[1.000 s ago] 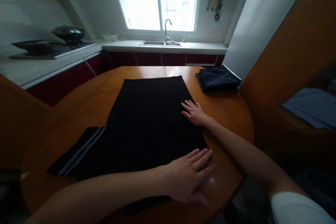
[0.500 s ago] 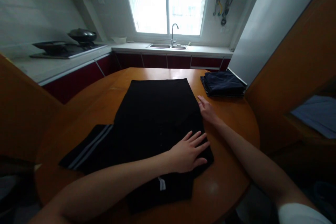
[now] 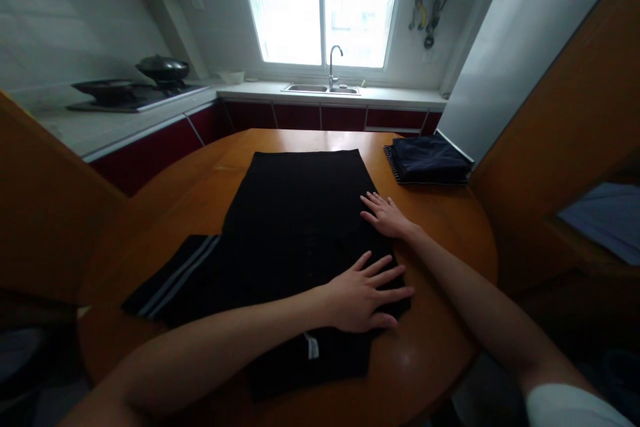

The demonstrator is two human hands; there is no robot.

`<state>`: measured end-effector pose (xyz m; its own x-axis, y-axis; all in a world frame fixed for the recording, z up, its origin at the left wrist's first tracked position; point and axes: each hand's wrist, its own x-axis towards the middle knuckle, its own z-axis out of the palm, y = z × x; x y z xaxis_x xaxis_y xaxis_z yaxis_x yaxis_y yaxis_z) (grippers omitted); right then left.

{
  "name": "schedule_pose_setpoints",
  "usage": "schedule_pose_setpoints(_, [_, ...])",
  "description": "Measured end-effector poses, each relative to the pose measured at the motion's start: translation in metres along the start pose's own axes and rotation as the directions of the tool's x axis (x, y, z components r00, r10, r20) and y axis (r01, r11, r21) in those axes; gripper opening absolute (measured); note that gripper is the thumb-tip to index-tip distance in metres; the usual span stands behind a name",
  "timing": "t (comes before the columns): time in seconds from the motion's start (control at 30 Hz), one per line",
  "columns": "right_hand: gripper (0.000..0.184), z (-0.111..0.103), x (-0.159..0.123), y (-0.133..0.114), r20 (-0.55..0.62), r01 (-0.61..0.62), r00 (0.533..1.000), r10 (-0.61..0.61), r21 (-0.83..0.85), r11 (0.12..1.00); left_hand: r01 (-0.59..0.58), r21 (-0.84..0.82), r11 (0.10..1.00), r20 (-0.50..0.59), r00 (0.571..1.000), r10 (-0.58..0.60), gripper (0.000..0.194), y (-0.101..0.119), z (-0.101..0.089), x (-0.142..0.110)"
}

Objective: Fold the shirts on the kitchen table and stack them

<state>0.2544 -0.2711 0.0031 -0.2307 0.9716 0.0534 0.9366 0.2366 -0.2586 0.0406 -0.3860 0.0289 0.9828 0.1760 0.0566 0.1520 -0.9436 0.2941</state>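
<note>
A black shirt (image 3: pixel 300 207) lies spread on the wooden table (image 3: pixel 440 247), its right side folded inward. One sleeve, banded with two pale stripes, sticks out to the left. A small white label (image 3: pixel 313 347) shows near the collar end, close to me. My left hand (image 3: pixel 363 295) reaches across and rests flat on the folded right part, fingers spread. Farther up the right edge, my right hand (image 3: pixel 385 215) lies on the cloth, palm down with fingers stretched. Neither hand grips the fabric. My left forearm hides part of the shirt's lower half.
A stack of folded dark clothes (image 3: pixel 429 159) sits at the table's far right. Beyond are a counter with a sink (image 3: pixel 320 89), a stove with a lidded pan (image 3: pixel 163 69), and a window. A pale fridge (image 3: pixel 505 60) and wooden panels stand at the sides.
My right hand has moved left from beside the shirt's edge onto the cloth. The left hand's fingers have spread a little wider, and the view has shifted slightly.
</note>
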Motion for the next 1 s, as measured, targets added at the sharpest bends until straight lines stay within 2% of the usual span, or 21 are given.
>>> schedule_pose_setpoints(0.1, [0.058,-0.001,0.007,0.016,-0.127,-0.11,0.985,0.117,0.058,0.992,-0.011,-0.01,1.0,0.008,1.0,0.011,0.064,0.001,-0.003,-0.002])
schedule_pose_setpoints(0.17, [0.056,-0.003,0.009,0.025,-0.243,-0.157,0.952,0.185,0.132,0.979,-0.011,-0.009,1.0,0.004,1.0,0.011,0.064,0.002,-0.004,-0.002])
schedule_pose_setpoints(0.27, [0.055,-0.008,0.008,0.03,-0.367,-0.164,0.899,0.239,0.224,0.961,-0.014,-0.002,1.0,-0.024,1.0,0.014,0.063,0.004,-0.004,-0.002])
schedule_pose_setpoints(0.33, [0.054,-0.008,0.005,0.026,-0.397,-0.125,0.892,0.215,0.24,0.963,0.013,0.0,1.0,-0.081,0.997,-0.013,0.06,0.005,-0.004,0.001])
schedule_pose_setpoints(0.4, [0.053,-0.006,0.001,0.017,-0.384,-0.057,0.913,0.139,0.217,0.975,0.101,0.005,0.995,-0.175,0.98,-0.098,0.052,0.004,-0.003,0.005])
schedule_pose_setpoints(0.5, [0.053,0.002,-0.004,-0.001,-0.276,0.041,0.961,-0.007,0.119,0.992,0.308,0.036,0.951,-0.313,0.907,-0.282,0.047,-0.001,0.001,0.009])
schedule_pose_setpoints(0.6, [0.054,0.007,-0.007,-0.014,-0.096,0.094,0.991,-0.091,0.027,0.995,0.443,0.077,0.893,-0.315,0.861,-0.4,0.058,-0.009,0.01,0.009])
schedule_pose_setpoints(0.67, [0.056,0.007,-0.008,-0.018,-0.027,0.089,0.996,-0.088,0.005,0.996,0.459,0.098,0.883,-0.27,0.866,-0.421,0.064,-0.013,0.017,0.007])
schedule_pose_setpoints(0.8, [0.06,0.005,-0.008,-0.017,-0.012,0.039,0.999,-0.039,0.012,0.999,0.449,0.111,0.887,-0.244,0.877,-0.414,0.064,-0.015,0.024,0.005])
schedule_pose_setpoints(0.9, [0.062,0.006,-0.006,-0.012,-0.036,-0.036,0.999,0.038,0.034,0.999,0.448,0.109,0.887,-0.252,0.876,-0.411,0.063,-0.015,0.023,0.005])
schedule_pose_setpoints(1.0, [0.061,0.009,-0.001,-0.003,-0.118,-0.136,0.983,0.142,0.059,0.989,0.442,0.116,0.89,-0.266,0.877,-0.401,0.062,-0.013,0.022,0.005])
